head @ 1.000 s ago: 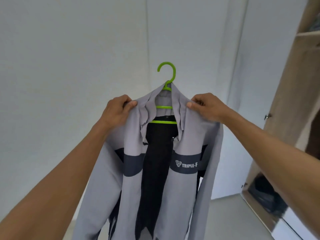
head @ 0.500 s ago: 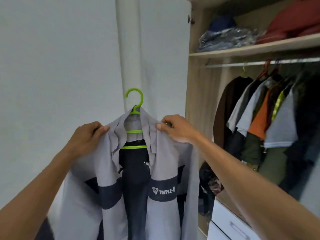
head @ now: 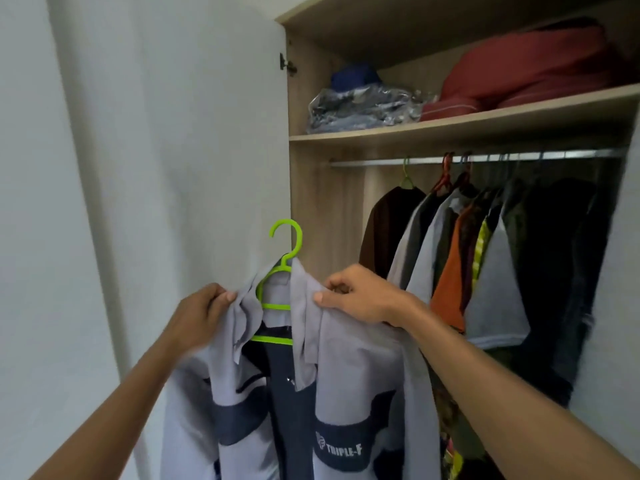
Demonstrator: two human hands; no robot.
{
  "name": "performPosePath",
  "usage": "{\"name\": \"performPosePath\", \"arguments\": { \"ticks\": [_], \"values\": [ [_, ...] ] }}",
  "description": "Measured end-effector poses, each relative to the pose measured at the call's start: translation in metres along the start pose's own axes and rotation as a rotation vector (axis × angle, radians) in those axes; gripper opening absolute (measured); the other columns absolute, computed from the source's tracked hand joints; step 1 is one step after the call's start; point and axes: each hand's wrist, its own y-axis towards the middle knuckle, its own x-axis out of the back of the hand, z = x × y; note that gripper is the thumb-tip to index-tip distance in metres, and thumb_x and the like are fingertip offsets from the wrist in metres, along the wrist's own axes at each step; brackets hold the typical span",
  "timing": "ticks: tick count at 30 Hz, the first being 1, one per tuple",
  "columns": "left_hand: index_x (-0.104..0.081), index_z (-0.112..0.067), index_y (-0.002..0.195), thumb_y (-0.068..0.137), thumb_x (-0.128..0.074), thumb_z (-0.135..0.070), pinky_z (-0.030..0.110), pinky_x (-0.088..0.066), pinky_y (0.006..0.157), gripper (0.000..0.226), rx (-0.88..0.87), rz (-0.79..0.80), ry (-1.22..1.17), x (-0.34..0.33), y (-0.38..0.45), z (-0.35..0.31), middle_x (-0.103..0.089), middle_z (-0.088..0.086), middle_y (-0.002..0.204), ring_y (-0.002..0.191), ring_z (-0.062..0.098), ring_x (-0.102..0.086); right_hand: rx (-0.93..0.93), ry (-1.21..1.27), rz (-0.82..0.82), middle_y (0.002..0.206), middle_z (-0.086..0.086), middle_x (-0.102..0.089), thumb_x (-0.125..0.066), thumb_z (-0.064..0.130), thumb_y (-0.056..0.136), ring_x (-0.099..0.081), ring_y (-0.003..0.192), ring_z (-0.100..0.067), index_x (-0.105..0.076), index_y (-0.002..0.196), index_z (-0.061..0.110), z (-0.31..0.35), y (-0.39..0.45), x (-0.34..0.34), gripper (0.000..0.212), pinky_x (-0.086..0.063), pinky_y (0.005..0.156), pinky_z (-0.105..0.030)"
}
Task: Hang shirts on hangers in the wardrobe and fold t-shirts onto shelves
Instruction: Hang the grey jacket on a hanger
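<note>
Since a moment ago your view has swung right: the open wardrobe [head: 450, 140] now fills the far right.

Your left hand [head: 197, 315] and right hand [head: 360, 294] each pinch a shoulder of the one grey shirt [head: 346, 368] on its one green hanger [head: 282, 265]. The hook points up; the rail [head: 485, 158] lies up and right, nearer your right hand's grip.

The rail [head: 363, 163] is bare at its left end, between the wardrobe's side wall [head: 311, 209] and the first green hanger [head: 407, 174]; further right, hung clothes [head: 485, 258] crowd it tightly
</note>
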Motion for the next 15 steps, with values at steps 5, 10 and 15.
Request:
{"name": "performPosePath", "arguments": {
  "ticks": [5,10,15],
  "values": [
    [-0.054,-0.021,0.073,0.102,-0.053,-0.027,0.017,-0.037,0.057,0.029,-0.086,0.035,-0.116,-0.066,0.078,0.017,-0.057,-0.005,0.062,0.061,0.001,-0.055,-0.050,-0.004,-0.049,0.072,-0.007,-0.064,-0.065,0.040,0.094,-0.055,0.065,-0.010,-0.074,0.087,0.011,-0.041,0.047,0.021,0.031,-0.049,0.064,-0.035],
    [-0.053,-0.019,0.072,0.102,-0.052,-0.029,0.014,-0.039,0.059,0.032,-0.206,0.081,-0.209,-0.128,0.179,0.046,-0.057,-0.004,0.064,0.064,0.001,-0.055,-0.114,-0.019,-0.077,0.071,-0.004,-0.053,-0.065,0.035,0.096,-0.046,0.068,-0.011,-0.070,0.088,0.001,-0.076,0.116,0.038,0.035,-0.040,0.065,-0.032],
    [-0.047,-0.021,0.069,0.102,-0.051,-0.031,0.015,-0.039,0.060,0.035,-0.325,0.137,-0.311,-0.181,0.297,0.069,-0.052,-0.005,0.062,0.064,0.003,-0.054,-0.224,0.106,-0.181,0.067,0.001,-0.065,-0.067,0.026,0.096,-0.055,0.065,-0.004,-0.072,0.086,0.007,-0.102,0.196,0.055,0.022,-0.044,0.063,-0.026]
  ]
}}
